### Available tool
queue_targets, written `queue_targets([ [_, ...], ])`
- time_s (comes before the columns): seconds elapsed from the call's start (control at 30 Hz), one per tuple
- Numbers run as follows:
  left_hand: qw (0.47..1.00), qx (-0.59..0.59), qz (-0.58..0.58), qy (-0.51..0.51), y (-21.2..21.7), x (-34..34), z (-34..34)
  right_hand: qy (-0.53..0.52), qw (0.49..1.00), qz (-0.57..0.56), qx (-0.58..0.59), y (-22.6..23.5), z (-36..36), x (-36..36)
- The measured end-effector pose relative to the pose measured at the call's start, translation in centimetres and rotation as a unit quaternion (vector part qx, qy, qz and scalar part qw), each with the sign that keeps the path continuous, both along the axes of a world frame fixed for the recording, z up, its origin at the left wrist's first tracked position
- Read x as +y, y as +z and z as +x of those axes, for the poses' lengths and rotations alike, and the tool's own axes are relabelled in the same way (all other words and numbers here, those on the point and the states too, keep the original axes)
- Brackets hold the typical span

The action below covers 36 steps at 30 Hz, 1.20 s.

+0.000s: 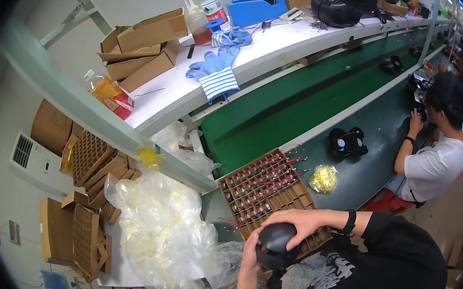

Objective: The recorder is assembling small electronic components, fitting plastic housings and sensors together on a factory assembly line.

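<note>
Between my two hands is a black rounded plastic housing (278,240), held close in front of my shirt. My left hand (250,253) grips its left side. My right hand (303,224) curves over its right side, thumb against the smooth dome. The underside of the housing is hidden. Just beyond my hands lies a cardboard divider tray (306,211), with rows of small round metal parts (261,183) that trail red and black wires. Some near compartments of the tray hold no parts.
A yellow tape-like bundle (324,179) and black housings (347,142) lie right of the tray. Behind runs a green conveyor belt (283,102) under a white shelf (173,97). Crumpled clear plastic bags (161,225) fill the left, beside a metal post (92,108). A co-worker (435,151) sits at right.
</note>
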<state>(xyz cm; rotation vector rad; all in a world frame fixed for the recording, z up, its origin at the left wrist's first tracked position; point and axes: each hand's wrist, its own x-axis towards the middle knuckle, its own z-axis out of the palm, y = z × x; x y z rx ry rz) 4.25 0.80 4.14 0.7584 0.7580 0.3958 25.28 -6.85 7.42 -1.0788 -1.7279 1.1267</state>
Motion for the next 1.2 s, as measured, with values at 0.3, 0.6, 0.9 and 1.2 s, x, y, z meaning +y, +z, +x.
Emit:
queue_targets([
  [0.3, 0.956, -0.181, -0.030, 0.229, 0.0, 0.1, 0.3, -0.416, 0.634, -0.271, 0.593, -8.3, 0.2, 3.3],
  [0.6, 0.974, -0.121, 0.111, 0.159, 0.9, -0.4, -3.0, -0.453, 0.628, -0.190, 0.603, -14.1, 5.6, 2.9],
  [0.9, 0.930, -0.123, -0.215, 0.271, -0.8, 2.4, -1.0, -0.333, 0.871, 0.049, -0.358, -11.4, 1.0, -0.5],
  [1.2, 0.942, -0.161, -0.248, 0.157, 1.0, 1.3, 2.0, -0.302, 0.949, 0.039, 0.084, -2.9, 1.5, -2.6],
])
